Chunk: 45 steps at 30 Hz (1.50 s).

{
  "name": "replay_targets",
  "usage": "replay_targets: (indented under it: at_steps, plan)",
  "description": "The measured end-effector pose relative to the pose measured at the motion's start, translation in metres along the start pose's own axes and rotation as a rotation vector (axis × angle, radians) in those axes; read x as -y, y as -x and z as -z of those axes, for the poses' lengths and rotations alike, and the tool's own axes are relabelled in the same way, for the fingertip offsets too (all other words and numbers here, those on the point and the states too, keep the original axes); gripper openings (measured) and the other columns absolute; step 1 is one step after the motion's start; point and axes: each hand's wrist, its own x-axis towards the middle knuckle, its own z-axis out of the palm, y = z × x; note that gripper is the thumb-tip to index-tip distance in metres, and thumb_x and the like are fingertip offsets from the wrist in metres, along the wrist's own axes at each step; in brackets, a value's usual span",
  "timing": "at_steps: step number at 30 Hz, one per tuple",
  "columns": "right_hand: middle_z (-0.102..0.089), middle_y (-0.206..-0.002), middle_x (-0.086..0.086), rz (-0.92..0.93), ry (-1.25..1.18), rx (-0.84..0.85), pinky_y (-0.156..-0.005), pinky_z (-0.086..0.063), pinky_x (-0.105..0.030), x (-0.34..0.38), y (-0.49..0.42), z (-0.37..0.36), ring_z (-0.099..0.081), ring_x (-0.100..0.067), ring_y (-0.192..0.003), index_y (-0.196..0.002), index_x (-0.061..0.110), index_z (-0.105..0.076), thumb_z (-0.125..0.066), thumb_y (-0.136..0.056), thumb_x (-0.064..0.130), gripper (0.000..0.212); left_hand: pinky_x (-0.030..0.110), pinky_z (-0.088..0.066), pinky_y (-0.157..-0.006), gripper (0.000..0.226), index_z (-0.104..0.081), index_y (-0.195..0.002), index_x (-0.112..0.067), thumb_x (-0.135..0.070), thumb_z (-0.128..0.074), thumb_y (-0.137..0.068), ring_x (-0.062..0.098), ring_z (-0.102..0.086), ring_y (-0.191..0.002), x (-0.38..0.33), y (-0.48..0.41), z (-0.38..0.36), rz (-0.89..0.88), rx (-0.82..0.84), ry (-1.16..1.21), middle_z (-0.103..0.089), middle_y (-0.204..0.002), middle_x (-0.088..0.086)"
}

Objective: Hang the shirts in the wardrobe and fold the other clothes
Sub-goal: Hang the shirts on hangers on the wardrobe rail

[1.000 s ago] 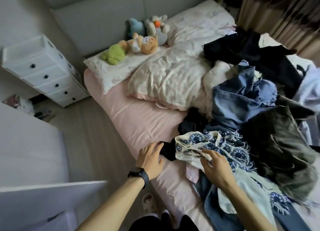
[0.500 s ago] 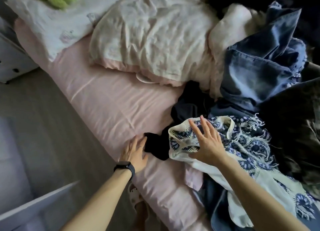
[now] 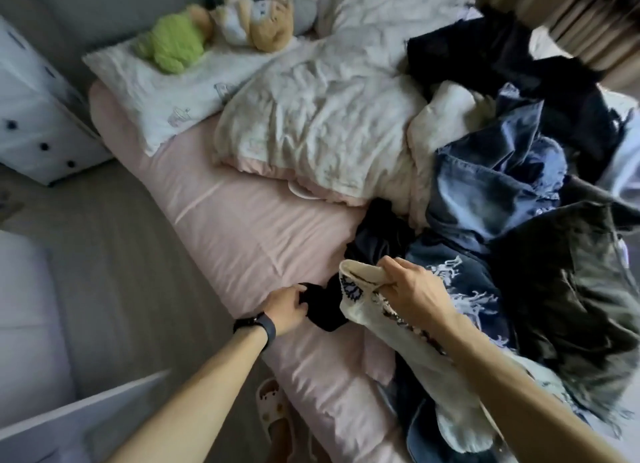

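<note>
A heap of clothes covers the right side of the pink bed [image 3: 242,220]. My right hand [image 3: 415,289] grips the bunched edge of a white garment with a blue pattern [image 3: 360,299] and lifts it off the heap. My left hand [image 3: 287,306], with a black watch on the wrist, holds the end of a black garment [image 3: 325,310] at the bed's near edge. Blue jeans [image 3: 491,185], a dark blue printed piece [image 3: 460,289] and a dark olive garment [image 3: 571,289] lie behind and to the right.
A crumpled white duvet [image 3: 311,123] and a pillow [image 3: 156,91] with plush toys [image 3: 242,22] fill the head of the bed. A white drawer unit [image 3: 34,116] stands at the left on the grey floor. Curtains [image 3: 571,19] hang at the top right.
My right hand went from lying flat on the patterned garment to gripping and raising its edge. My left hand closed on the black garment. The camera tilted back up.
</note>
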Motion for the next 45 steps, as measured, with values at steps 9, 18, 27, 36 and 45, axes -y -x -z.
replay_targets:
  at_steps: [9, 18, 27, 36, 45]
  plan:
    - [-0.059, -0.081, 0.006, 0.265, -0.253, -0.387, -0.055, -0.047, -0.039, 0.116, 0.002, 0.209, -0.055, -0.025, -0.071, -0.09, 0.023, -0.057, -0.058, -0.074, 0.031, 0.018, 0.031, -0.049, -0.093, 0.043, -0.073, -0.106, -0.021, -0.058, -0.062, -0.089, 0.008, -0.067, -0.105, -0.155, 0.171, 0.175, -0.448, -0.243, 0.638, -0.075, -0.107, -0.005]
    - [-0.068, -0.073, 0.004, 0.475, -0.268, -0.325, -0.058, -0.047, -0.033, 0.21, 0.012, 0.338, -0.061, -0.016, -0.062, -0.087, 0.028, -0.067, -0.075, -0.084, 0.046, 0.02, 0.029, -0.047, -0.079, 0.009, -0.07, -0.089, -0.029, -0.037, -0.065, -0.089, 0.003, -0.063, -0.081, -0.185, 0.329, 0.306, -0.584, -0.992, 0.469, -0.071, -0.081, -0.009]
    - [-0.058, -0.068, 0.017, 0.571, -0.353, -0.409, -0.07, -0.049, -0.034, 0.287, 0.0, 0.365, -0.056, -0.007, -0.068, -0.089, 0.034, -0.072, -0.073, -0.087, 0.046, 0.013, 0.019, -0.049, -0.082, 0.011, -0.073, -0.093, -0.029, -0.019, -0.075, -0.088, 0.004, -0.067, -0.085, -0.113, 0.468, 0.329, -0.434, -1.206, 0.357, -0.075, -0.091, -0.007]
    - [-0.052, -0.136, 0.014, 1.027, -0.516, -0.282, -0.101, -0.038, -0.024, 0.421, 0.125, 0.298, -0.043, -0.003, -0.12, -0.144, 0.034, -0.043, -0.074, -0.077, 0.062, 0.079, 0.022, -0.049, -0.08, 0.043, -0.077, -0.095, -0.03, -0.066, -0.071, -0.072, -0.003, -0.066, -0.085, -0.058, 0.575, 0.295, -0.326, -1.234, 0.316, -0.073, -0.087, -0.02]
    - [-0.071, -0.084, 0.008, 0.983, -0.592, -0.141, -0.062, -0.042, -0.015, 0.521, 0.199, 0.272, -0.064, -0.007, -0.076, -0.091, 0.025, -0.067, -0.071, -0.09, 0.045, 0.021, 0.026, -0.045, -0.068, 0.03, -0.054, -0.093, -0.021, -0.041, -0.075, -0.085, 0.014, -0.055, -0.082, 0.023, 0.611, 0.183, -0.042, -1.989, 0.081, -0.055, -0.091, -0.008]
